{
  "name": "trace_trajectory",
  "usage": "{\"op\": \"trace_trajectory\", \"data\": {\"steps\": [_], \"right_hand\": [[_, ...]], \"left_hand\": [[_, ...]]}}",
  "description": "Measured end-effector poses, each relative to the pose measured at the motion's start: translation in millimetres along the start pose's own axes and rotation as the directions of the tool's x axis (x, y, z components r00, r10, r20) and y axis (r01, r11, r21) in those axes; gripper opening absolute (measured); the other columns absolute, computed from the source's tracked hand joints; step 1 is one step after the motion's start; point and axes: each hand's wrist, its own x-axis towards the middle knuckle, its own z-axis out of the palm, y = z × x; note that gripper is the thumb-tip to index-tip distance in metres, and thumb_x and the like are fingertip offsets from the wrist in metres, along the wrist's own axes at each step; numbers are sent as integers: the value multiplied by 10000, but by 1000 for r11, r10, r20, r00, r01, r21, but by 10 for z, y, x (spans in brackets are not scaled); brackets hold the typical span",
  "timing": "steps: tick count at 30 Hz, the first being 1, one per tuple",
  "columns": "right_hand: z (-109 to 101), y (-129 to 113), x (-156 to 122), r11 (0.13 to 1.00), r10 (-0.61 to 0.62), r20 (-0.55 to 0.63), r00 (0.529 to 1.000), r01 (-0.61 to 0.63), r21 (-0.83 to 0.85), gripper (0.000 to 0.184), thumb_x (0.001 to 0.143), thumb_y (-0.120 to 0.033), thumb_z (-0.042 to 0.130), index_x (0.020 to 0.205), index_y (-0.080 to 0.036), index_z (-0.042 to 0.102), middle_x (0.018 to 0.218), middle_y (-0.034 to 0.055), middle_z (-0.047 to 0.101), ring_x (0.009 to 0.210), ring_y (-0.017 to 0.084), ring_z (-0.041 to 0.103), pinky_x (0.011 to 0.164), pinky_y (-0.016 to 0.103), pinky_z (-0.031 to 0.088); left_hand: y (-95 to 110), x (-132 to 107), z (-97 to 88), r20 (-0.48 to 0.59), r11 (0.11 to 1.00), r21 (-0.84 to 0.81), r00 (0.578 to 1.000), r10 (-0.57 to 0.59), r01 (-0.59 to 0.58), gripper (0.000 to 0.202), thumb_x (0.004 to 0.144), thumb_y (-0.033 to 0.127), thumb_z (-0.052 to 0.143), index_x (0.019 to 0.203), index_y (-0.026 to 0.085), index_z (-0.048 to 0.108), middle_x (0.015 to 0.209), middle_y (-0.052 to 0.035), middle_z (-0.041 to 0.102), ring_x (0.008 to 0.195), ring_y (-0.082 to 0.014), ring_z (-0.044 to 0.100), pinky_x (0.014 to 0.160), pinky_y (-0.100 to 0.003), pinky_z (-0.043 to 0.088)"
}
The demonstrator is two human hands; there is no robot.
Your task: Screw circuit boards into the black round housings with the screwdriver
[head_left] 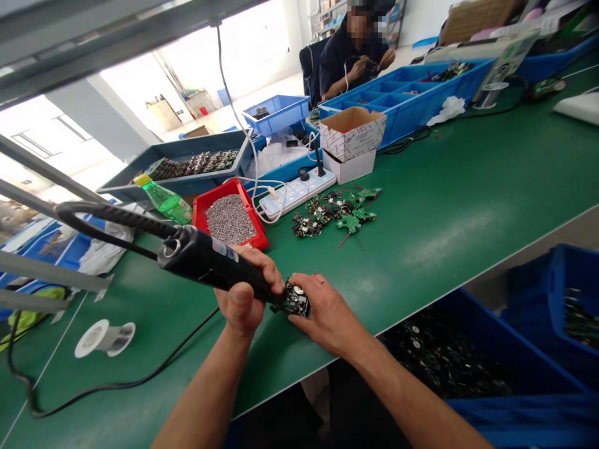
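My left hand (246,293) is wrapped round a black electric screwdriver (213,260), which lies tilted with its corded end up to the left. The tool's front end reaches a small black-and-silver assembly with a circuit board (296,302) on the green bench. Fingers and thumb of my right hand (322,308) grip that assembly from the right side. The screwdriver's tip is hidden by my left fingers and the part. Behind my hands lie several green circuit boards (350,215) with red and black wires.
A red bin of screws (230,218), a green bottle (166,201) and a power strip (299,192) stand behind. A solder spool (105,338) and the black cord (126,385) lie left. Blue crates (519,380) sit below the right edge. A co-worker (346,53) sits across.
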Motion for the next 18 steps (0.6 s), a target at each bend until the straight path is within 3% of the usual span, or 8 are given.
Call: {"op": "trace_trajectory", "data": {"steps": [10, 18], "right_hand": [[-22, -36, 10, 1000, 15, 8, 1000, -15, 12, 546, 718, -87, 734, 1194, -242, 517, 1138, 41, 628, 1044, 249, 523, 971, 430, 428], [-9, -8, -7, 1000, 3, -10, 1000, -3, 13, 619, 704, -100, 760, 1245, -241, 496, 1203, 50, 615, 1102, 251, 520, 1000, 437, 431]], "left_hand": [[-66, -54, -7, 51, 1000, 2, 999, -11, 11, 446, 751, 559, 714, 919, 175, 562, 673, 14, 567, 464, -117, 546, 439, -257, 468], [38, 56, 65, -8, 999, -22, 999, 36, -36, 468, 778, 619, 650, 899, 178, 552, 645, 22, 548, 444, -126, 551, 432, -276, 491]]}}
